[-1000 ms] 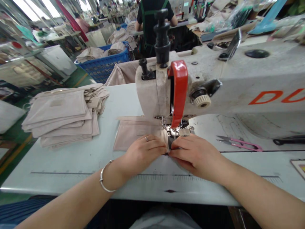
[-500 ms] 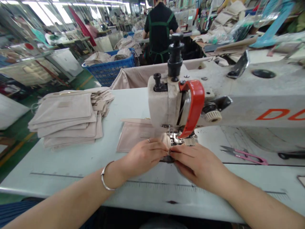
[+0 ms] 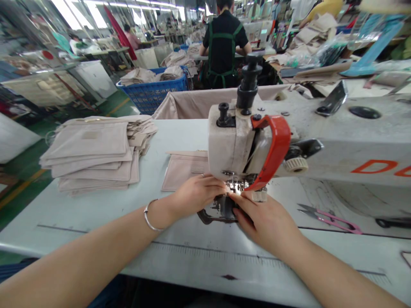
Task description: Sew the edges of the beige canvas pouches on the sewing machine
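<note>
A flat beige fabric pouch (image 3: 183, 171) lies on the table, its right end under the head of a sewing machine (image 3: 224, 137). On the pouch's near right edge rests my left hand (image 3: 199, 192), its fingers pressed together and pinching the fabric beside the presser foot (image 3: 236, 187). My right hand (image 3: 265, 214) is just right of the foot, fingers closed, with the fingertips meeting the fabric's edge close to my left fingertips. What lies under the right fingers is mostly hidden. Below the hands a dark metal plate (image 3: 221, 209) shows in the table.
A pile of beige pouches (image 3: 90, 149) lies at the left of the table. Pink-handled thread snips (image 3: 334, 218) lie right of my right hand. Behind the table stand a fabric-lined bin (image 3: 189, 105) and a blue basket (image 3: 152, 92). A person in black (image 3: 223, 47) sits beyond.
The pouch has slid away from me under the presser foot, and both hands have moved with it. More of the dark plate shows now. The view has shifted slightly.
</note>
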### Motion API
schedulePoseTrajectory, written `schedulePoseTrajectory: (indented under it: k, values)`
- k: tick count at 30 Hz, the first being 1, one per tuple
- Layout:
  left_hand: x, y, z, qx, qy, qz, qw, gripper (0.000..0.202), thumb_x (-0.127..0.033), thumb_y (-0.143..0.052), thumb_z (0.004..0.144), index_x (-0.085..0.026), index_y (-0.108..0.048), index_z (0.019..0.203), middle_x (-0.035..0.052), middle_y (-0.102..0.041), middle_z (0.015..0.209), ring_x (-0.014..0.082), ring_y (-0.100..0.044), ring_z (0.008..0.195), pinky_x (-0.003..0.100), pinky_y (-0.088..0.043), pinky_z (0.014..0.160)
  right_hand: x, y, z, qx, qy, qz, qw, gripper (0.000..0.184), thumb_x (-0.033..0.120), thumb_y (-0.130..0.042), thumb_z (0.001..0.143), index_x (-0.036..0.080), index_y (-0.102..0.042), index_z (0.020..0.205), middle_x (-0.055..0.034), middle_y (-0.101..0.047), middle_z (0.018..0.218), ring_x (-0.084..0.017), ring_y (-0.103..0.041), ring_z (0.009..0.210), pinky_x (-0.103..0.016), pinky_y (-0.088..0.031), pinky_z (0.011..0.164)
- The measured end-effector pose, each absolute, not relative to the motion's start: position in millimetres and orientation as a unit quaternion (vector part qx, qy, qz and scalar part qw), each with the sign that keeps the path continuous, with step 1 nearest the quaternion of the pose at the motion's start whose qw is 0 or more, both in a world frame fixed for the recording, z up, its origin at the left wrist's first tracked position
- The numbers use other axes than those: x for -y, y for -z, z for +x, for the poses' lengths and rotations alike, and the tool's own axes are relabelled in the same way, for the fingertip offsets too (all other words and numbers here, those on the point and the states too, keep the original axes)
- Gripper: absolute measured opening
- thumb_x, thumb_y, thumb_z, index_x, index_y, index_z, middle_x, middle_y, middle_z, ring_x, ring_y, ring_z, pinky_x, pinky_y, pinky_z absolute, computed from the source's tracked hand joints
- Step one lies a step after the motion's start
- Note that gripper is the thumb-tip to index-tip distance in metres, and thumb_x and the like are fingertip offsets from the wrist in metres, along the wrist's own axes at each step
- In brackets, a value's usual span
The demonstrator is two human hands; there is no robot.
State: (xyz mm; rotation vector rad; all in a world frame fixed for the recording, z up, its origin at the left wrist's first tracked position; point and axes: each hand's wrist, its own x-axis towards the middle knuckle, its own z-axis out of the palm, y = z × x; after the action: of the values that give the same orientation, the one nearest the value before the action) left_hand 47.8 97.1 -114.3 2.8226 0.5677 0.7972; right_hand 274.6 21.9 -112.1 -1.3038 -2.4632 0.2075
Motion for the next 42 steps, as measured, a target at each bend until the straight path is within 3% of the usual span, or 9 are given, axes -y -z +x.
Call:
schedulePoseTrajectory:
  k: [10,15,19,23,35,39,42]
  values:
    - [-112.2,119.7,48.3,-0.255,-0.261,0.927,0.083,0.018,-0.011,-0.06,0.089,-0.022,-0.073,0.096,-0.0003,-0.073,0.091,0.015,-0.069,0.084,0.027,-0.057,0.08,-22.4,116.7,273.5,0.865,-0.054,-0.471,0.163,0.032,0.024,-0.049,0.093,0.016,-0.06,0.121,-0.0123,-0.063,0.104,-0.029,-0.061,0.092,-0.044,-0.052,0.077]
    - [-114.8,121.2,47.1,-0.263,-0.249,0.929,0.081,0.02,-0.012,-0.06,0.089,-0.024,-0.073,0.099,0.0009,-0.073,0.094,0.0162,-0.069,0.087,0.029,-0.057,0.08,-22.8,113.0,271.3,0.866,-0.052,-0.471,0.162,0.029,0.023,-0.05,0.091,0.016,-0.062,0.117,-0.0109,-0.064,0.102,-0.028,-0.06,0.093,-0.042,-0.051,0.079]
    - [-115.0,119.1,46.0,-0.262,-0.237,0.933,0.076,0.022,-0.011,-0.057,0.089,-0.023,-0.072,0.1,0.0015,-0.073,0.098,0.0176,-0.068,0.094,0.031,-0.057,0.085,-24.1,109.3,277.8,0.853,-0.039,-0.465,0.233,0.018,0.022,-0.05,0.091,0.018,-0.064,0.102,-0.0094,-0.065,0.099,-0.025,-0.061,0.091,-0.037,-0.05,0.078]
    - [-114.7,118.2,45.6,-0.26,-0.232,0.934,0.079,0.027,-0.009,-0.053,0.09,-0.024,-0.072,0.102,0.0007,-0.073,0.1,0.017,-0.069,0.093,0.032,-0.058,0.085,-33.1,103.0,288.7,0.749,-0.01,-0.564,0.348,0.014,0.029,-0.05,0.092,0.019,-0.059,0.092,-0.0071,-0.063,0.082,-0.022,-0.06,0.074,-0.032,-0.046,0.065]
    - [-111.4,116.3,47.6,-0.267,-0.232,0.932,0.073,0.027,-0.009,-0.052,0.09,-0.024,-0.072,0.101,0.0005,-0.073,0.099,0.0165,-0.068,0.094,0.031,-0.056,0.087,-43.2,102.8,288.9,0.705,-0.019,-0.588,0.395,0.018,0.035,-0.048,0.092,0.021,-0.057,0.087,-0.004,-0.061,0.072,-0.019,-0.056,0.061,-0.03,-0.039,0.057]
    - [-94.6,97.2,61.5,-0.307,-0.132,0.942,0.015,0.028,-0.005,-0.052,0.084,-0.02,-0.069,0.1,0.0047,-0.072,0.095,0.0223,-0.067,0.088,0.035,-0.056,0.078,-36.8,98.1,292.8,0.709,-0.051,-0.577,0.402,0.011,0.029,-0.054,0.088,0.02,-0.058,0.092,-0.0012,-0.059,0.074,-0.016,-0.055,0.061,-0.028,-0.041,0.058]
    - [-78.3,80.9,72.3,-0.344,-0.079,0.936,0.018,0.021,-0.005,-0.055,0.077,-0.016,-0.067,0.09,0.0071,-0.069,0.083,0.0247,-0.064,0.077,0.035,-0.051,0.066,-31.3,97.2,294.2,0.76,-0.081,-0.515,0.387,0.007,0.021,-0.052,0.087,0.02,-0.058,0.089,-0.0026,-0.059,0.079,-0.016,-0.056,0.068,-0.029,-0.044,0.063]
